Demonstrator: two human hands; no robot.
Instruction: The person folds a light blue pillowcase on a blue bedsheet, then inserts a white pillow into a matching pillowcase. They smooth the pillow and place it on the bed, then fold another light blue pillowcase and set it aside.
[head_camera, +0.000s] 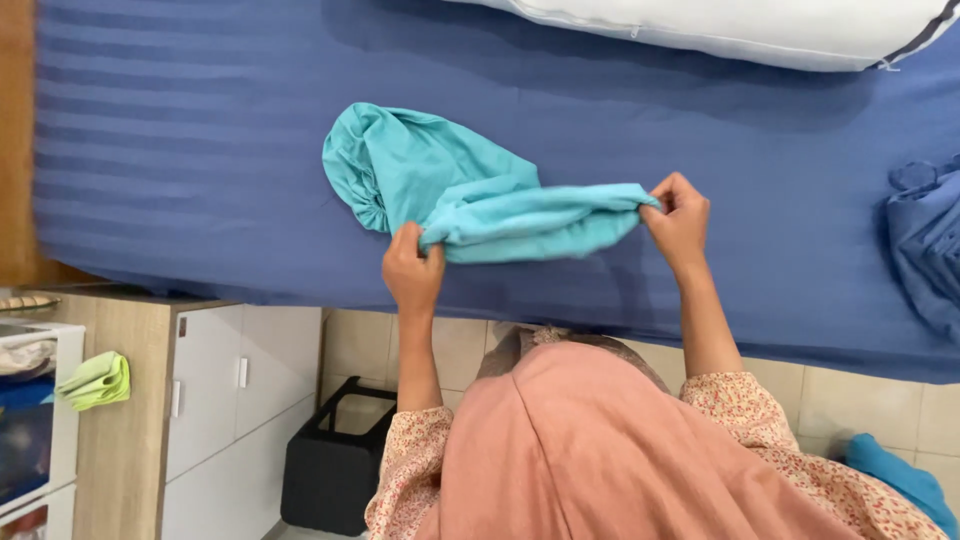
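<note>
- A bed with a dark blue striped sheet fills the upper view; beige floor tiles run below its edge.
- Left of the bed: a wooden cabinet with white doors.
- On the bed lies a crumpled teal cloth, bunched and gathered at its left end.
- The left hand pinches the cloth's near edge with closed fingers.
- The right hand pinches its right end likewise.
- A white pillow lies beyond the cloth.

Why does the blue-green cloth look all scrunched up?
The teal cloth is bunched in a lump on the blue bedsheet, pinched at its near edge by the left hand and right hand. Nothing looks torn or spilled.
</note>
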